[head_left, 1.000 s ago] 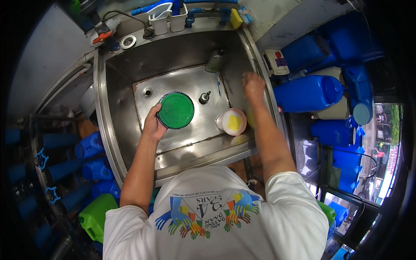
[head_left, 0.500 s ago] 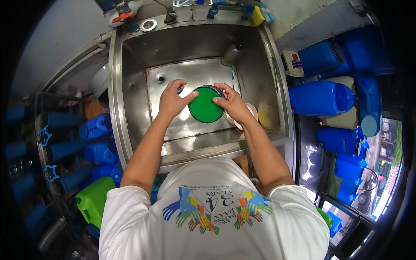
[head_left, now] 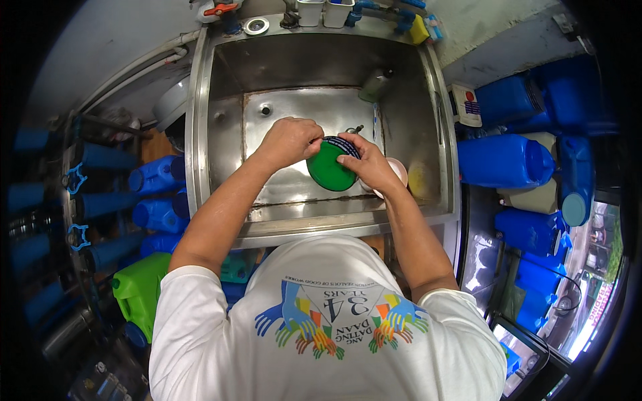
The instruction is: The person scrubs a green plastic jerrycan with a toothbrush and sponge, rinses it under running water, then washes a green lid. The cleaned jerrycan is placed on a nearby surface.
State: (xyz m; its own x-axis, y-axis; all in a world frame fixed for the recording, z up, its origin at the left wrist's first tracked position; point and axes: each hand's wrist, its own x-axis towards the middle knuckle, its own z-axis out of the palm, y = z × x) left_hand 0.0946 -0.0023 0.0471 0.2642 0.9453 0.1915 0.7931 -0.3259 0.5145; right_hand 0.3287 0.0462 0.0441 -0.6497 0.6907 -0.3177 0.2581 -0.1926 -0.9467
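Note:
Above the stainless steel sink [head_left: 200,127] I hold a round, flat-faced green lid or container [head_left: 331,168]; which of the two I cannot tell. A dark band with pale markings runs along its far right edge. My right hand [head_left: 372,167] grips that right side, its thumb on the green face and its fingers behind the edge. At the upper left rim, my left hand [head_left: 289,143] is closed, fingertips pinched at the edge; what they hold is hidden. A pale pink bowl [head_left: 400,170] lies in the sink, partly behind my right hand.
A clear bottle [head_left: 376,85] stands in the sink's far right corner. White bins [head_left: 310,12] and a yellow sponge [head_left: 419,30] sit on the back ledge. Blue jugs [head_left: 501,160] crowd the right side, more blue containers [head_left: 159,175] and a green jug [head_left: 142,279] the left.
My left hand has gone from loosely spread fingers to a closed pinch at the green thing's rim. More of the dark band shows. The whole view has shifted slightly.

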